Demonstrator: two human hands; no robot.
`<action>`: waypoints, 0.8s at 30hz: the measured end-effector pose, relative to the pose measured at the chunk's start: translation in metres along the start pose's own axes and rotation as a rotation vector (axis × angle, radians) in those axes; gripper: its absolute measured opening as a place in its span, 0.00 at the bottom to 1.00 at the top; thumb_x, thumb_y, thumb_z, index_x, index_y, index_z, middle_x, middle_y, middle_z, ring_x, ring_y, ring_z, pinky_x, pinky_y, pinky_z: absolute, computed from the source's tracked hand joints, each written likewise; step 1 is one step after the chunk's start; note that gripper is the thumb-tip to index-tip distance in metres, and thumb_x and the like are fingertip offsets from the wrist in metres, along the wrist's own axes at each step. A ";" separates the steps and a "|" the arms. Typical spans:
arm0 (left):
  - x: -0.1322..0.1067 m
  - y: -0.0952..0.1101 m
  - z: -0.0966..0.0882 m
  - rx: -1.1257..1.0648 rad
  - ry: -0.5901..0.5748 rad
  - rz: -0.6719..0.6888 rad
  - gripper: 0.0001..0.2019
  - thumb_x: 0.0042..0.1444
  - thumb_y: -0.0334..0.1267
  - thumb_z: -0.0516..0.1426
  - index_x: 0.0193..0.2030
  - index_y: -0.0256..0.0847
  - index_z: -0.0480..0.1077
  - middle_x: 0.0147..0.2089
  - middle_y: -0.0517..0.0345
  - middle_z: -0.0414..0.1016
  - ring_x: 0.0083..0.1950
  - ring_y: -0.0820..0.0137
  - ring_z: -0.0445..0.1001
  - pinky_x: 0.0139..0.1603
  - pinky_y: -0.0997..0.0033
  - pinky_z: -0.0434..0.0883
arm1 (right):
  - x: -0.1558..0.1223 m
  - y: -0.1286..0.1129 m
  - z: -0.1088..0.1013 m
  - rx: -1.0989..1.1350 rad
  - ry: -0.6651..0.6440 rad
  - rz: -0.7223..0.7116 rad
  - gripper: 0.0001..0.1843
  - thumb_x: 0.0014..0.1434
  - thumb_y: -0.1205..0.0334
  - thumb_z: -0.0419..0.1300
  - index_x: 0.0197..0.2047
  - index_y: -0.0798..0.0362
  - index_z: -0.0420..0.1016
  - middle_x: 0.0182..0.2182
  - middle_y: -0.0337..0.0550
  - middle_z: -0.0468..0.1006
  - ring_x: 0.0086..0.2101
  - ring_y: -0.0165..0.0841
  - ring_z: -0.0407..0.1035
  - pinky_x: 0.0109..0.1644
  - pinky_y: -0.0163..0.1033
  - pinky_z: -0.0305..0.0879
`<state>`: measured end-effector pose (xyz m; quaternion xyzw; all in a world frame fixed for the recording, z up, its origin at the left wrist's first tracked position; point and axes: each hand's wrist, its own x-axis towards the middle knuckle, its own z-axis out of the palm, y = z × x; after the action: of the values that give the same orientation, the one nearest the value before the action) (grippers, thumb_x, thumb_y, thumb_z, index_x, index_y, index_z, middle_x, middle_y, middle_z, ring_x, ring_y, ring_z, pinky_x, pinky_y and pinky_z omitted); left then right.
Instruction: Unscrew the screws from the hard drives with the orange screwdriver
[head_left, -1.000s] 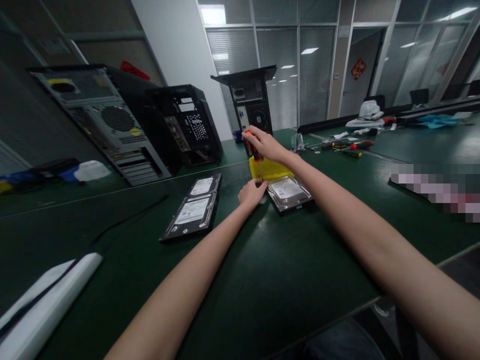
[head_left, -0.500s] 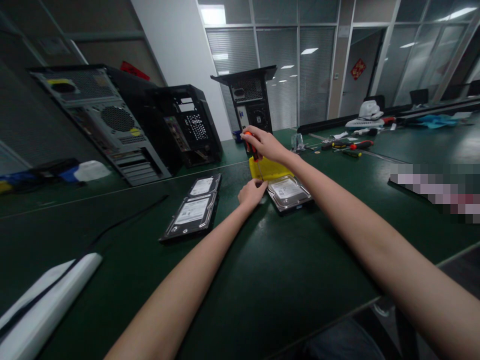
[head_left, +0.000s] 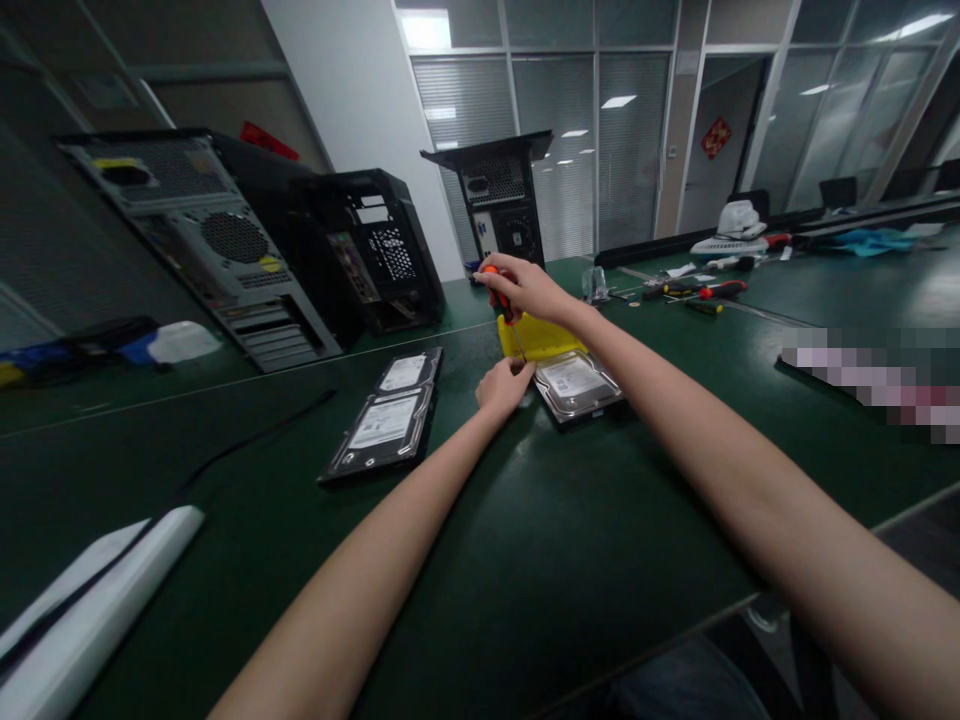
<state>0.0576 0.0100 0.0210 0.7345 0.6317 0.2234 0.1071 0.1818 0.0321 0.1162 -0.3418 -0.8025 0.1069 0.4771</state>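
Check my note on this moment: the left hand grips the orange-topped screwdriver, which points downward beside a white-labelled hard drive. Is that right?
Not quite, the hand is wrong: the head view shows the right hand, not the left hand, gripping the orange-topped screwdriver, which points downward beside a white-labelled hard drive.

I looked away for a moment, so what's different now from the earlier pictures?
Only a little: the right hand's fingertips and the top of the screwdriver have shifted slightly to the left. Nothing was newly grasped or let go. The left hand, the hard drive beside it and the yellow object behind stayed put.
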 end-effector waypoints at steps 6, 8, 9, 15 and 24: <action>-0.001 0.001 -0.001 -0.003 -0.004 0.000 0.23 0.58 0.55 0.50 0.51 0.46 0.73 0.54 0.55 0.76 0.54 0.58 0.73 0.49 0.65 0.68 | 0.000 0.003 -0.001 -0.047 0.066 -0.012 0.21 0.63 0.44 0.49 0.41 0.54 0.67 0.27 0.40 0.71 0.27 0.28 0.64 0.34 0.34 0.63; 0.000 0.000 0.000 -0.002 -0.003 0.001 0.22 0.58 0.56 0.50 0.51 0.47 0.73 0.54 0.56 0.76 0.54 0.59 0.73 0.49 0.66 0.68 | 0.000 0.003 -0.001 -0.066 0.079 -0.007 0.21 0.62 0.44 0.49 0.40 0.54 0.67 0.28 0.40 0.71 0.27 0.29 0.64 0.34 0.34 0.63; 0.000 0.000 0.000 -0.001 -0.003 0.002 0.22 0.58 0.56 0.50 0.51 0.47 0.73 0.54 0.56 0.76 0.54 0.59 0.73 0.49 0.67 0.67 | -0.001 0.002 -0.001 -0.073 0.084 -0.005 0.21 0.62 0.44 0.50 0.40 0.54 0.67 0.28 0.40 0.71 0.28 0.29 0.63 0.34 0.34 0.62; 0.000 0.000 0.000 -0.002 -0.003 -0.002 0.22 0.58 0.56 0.50 0.51 0.47 0.73 0.53 0.55 0.76 0.54 0.59 0.73 0.49 0.67 0.68 | -0.001 0.002 -0.001 -0.079 0.083 0.008 0.20 0.62 0.43 0.50 0.38 0.54 0.66 0.27 0.40 0.70 0.26 0.28 0.61 0.33 0.33 0.61; 0.000 0.000 0.000 0.005 0.006 0.000 0.22 0.58 0.56 0.50 0.51 0.47 0.73 0.53 0.55 0.76 0.53 0.59 0.74 0.48 0.67 0.68 | 0.000 0.002 -0.001 -0.068 0.087 0.003 0.21 0.61 0.43 0.51 0.36 0.54 0.65 0.26 0.38 0.68 0.25 0.27 0.60 0.31 0.32 0.60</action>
<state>0.0576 0.0100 0.0206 0.7342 0.6326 0.2238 0.1034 0.1834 0.0335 0.1152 -0.3634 -0.7836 0.0652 0.4997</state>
